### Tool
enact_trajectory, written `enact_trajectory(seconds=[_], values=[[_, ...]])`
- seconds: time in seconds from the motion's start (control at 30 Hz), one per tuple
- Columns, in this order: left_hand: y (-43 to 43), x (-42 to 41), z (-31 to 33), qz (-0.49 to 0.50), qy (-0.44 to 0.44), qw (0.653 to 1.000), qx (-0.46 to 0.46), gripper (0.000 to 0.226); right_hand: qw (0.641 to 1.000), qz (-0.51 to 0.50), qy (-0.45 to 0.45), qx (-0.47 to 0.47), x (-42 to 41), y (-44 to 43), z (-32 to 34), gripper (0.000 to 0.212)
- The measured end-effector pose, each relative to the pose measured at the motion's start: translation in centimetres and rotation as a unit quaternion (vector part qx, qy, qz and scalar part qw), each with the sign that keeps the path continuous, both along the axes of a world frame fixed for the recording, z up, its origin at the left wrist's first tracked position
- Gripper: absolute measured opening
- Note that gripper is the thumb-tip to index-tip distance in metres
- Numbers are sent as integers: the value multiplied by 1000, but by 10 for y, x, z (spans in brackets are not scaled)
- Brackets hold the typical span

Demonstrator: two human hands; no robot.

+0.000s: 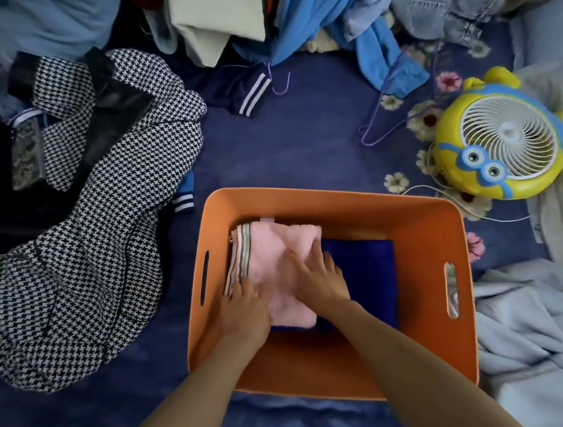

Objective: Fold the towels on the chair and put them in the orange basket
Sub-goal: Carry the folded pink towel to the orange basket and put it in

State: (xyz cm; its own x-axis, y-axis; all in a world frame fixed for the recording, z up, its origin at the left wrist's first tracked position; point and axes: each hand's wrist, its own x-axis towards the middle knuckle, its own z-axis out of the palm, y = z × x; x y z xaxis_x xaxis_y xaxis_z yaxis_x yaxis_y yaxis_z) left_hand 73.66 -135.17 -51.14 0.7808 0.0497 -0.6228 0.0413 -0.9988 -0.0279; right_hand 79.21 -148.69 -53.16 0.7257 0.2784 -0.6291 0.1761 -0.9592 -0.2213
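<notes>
Blue floral cover (283, 144): is spreading under the orange basket and out past it on every side.
Houndstooth garment (99, 196): is lying heaped to the left of the basket, close to its left wall.
Orange basket (341, 207): is sitting directly in front of the person, with both forearms reaching in over its near wall.
Pale blanket (542, 326): is bunching up against the basket's right wall.
Yellow fan (506, 136): is lying face-up beyond the basket's far right corner.
Blue towel (364, 267): is lying folded flat on the basket floor, showing right of centre.
Pink towel (277, 258): is lying folded in the basket's left half on top of the blue towel. Its striped edge is running along the basket's left wall.
Key relation: the pink towel's long axis is running from the basket's near wall toward its far wall, slightly tilted. It is lying right under both palms, so neither hand is needing to reach.
Right hand (320, 275): is pressing down flat with spread fingers on the pink towel's right edge, holding nothing.
Left hand (244, 306): is pressing flat on the near left corner beside the stripes, likewise gripping nothing.
Step, as judged: is looking like the final pat-down, with lifting both hands out coming next.
Chair: is not showing, so any remaining towels cannot be told.
</notes>
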Motion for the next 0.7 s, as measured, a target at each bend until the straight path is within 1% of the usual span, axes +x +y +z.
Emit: enact_trajectory(seconds=[0.13, 0.23, 0.4, 0.53, 0.7], values=[[4, -6, 13, 2, -12, 1000, -7, 44, 999, 5, -31, 15, -8, -14, 23, 66], [8, -9, 31, 4, -23, 1000, -16, 43, 999, 1, -43, 8, -13, -26, 45, 63], [11, -12, 77, -2, -66, 998, -8, 39, 996, -7, -81, 18, -23, -46, 98, 57], [3, -20, 117, -13, -113, 993, 1, 38, 992, -4, -124, 19, -38, -66, 143, 58], [-11, -37, 151, -20, -158, 987, -24, 41, 986, 7, -165, 9, -54, -90, 188, 57]])
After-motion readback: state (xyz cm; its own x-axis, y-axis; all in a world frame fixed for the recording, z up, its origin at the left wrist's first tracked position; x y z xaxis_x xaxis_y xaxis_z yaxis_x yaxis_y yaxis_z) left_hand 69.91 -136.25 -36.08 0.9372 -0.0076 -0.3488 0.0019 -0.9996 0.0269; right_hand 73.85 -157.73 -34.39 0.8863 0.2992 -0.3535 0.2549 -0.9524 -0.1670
